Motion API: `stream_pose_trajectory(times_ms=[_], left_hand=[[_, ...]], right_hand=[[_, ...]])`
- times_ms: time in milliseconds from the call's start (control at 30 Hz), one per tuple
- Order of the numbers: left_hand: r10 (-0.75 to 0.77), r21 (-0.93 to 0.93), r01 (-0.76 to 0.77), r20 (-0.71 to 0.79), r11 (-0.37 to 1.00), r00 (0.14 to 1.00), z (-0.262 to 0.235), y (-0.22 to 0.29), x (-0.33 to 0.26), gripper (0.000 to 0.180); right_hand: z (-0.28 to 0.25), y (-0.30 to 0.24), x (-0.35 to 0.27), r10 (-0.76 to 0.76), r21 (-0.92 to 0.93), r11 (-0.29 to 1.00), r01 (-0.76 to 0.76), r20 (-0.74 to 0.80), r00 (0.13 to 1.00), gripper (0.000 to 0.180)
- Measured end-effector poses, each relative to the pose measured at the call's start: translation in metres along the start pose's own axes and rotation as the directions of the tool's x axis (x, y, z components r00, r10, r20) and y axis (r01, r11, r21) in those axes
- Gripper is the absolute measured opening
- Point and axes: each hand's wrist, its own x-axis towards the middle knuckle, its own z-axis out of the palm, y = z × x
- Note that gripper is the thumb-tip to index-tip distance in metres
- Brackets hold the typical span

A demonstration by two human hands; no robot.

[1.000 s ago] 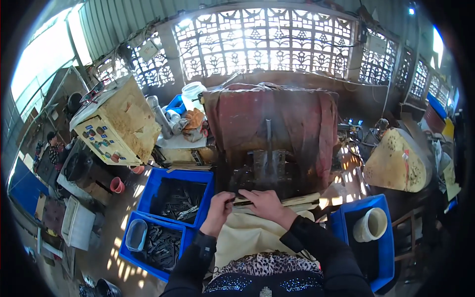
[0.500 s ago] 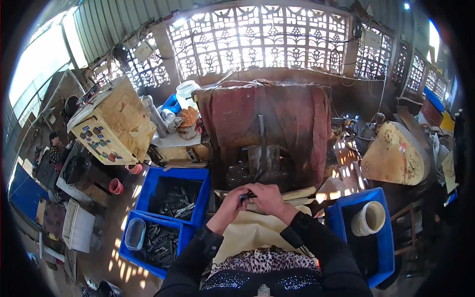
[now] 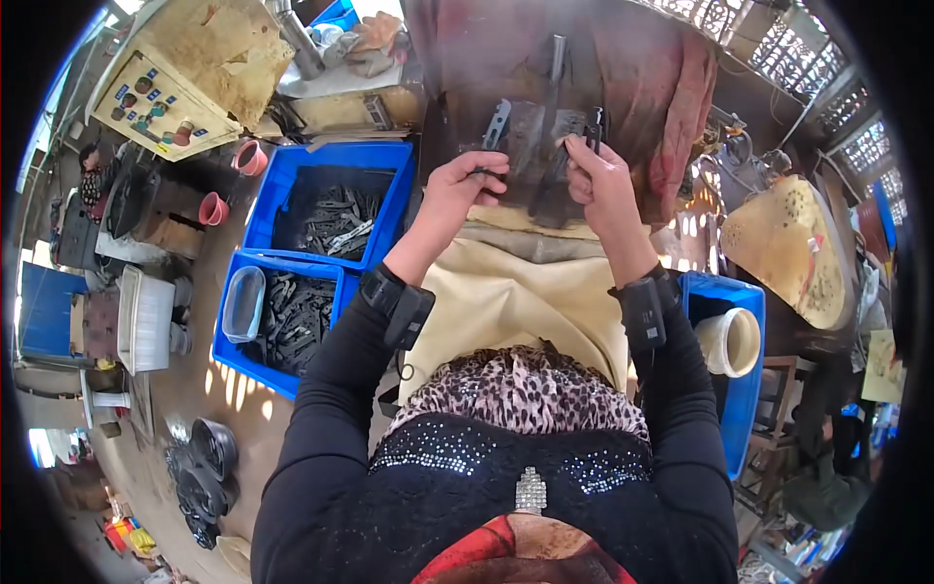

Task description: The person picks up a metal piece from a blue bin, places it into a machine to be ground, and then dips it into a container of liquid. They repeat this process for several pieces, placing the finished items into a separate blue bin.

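Observation:
My left hand (image 3: pixel 465 193) is closed, its fingers curled round a small dark piece that shows between them. A flat grey metal piece with holes (image 3: pixel 497 125) rises just beyond those fingertips. Held upright in my closed right hand (image 3: pixel 601 185) is a slim dark metal piece (image 3: pixel 596 127); its lower end is hidden by the fingers. Both hands are apart, in front of a dark, blurred work machine with an upright metal bar (image 3: pixel 556 73). Red cloth (image 3: pixel 647 107) hangs over the machine.
On the left stand two blue bins (image 3: pixel 255 255) with several dark metal pieces; a clear tub (image 3: pixel 243 304) sits in the nearer one. A blue bin (image 3: pixel 751 409) holding a pale bucket (image 3: pixel 728 343) is on the right. A control cabinet (image 3: pixel 195 73) stands far left. Tan cloth (image 3: pixel 525 292) covers my lap.
My hands, which were together round a small dark thing, have moved apart. A metal piece now shows at each hand. The view has tilted down toward my body.

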Motion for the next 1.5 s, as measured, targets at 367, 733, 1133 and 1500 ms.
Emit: stream_pose_trajectory(times_ms=[367,733,1133,1500], left_hand=[[-0.069,-0.131,0.080,0.091,0.988,0.993,0.014,-0.028,-0.004,0.028],[-0.131,-0.036,0.135,0.104,0.990,0.986,-0.009,-0.037,-0.001,0.020],[0.108,0.395,0.212,-0.649,0.894,0.753,-0.240,-0.111,-0.043,0.018],[0.517,0.610,0.781,-0.716,0.134,0.470,-0.296,-0.160,-0.017,0.020]], right_hand=[[0.011,0.017,0.007,0.084,0.028,0.996,-0.084,-0.032,0.996,0.016],[0.009,0.034,0.030,0.187,-0.111,0.978,-0.175,0.103,0.977,0.016],[-0.078,0.073,0.044,-0.342,-0.996,0.033,0.077,0.061,0.938,0.030],[-0.072,0.097,0.043,-0.358,-0.988,-0.081,0.132,0.152,0.921,0.027]])
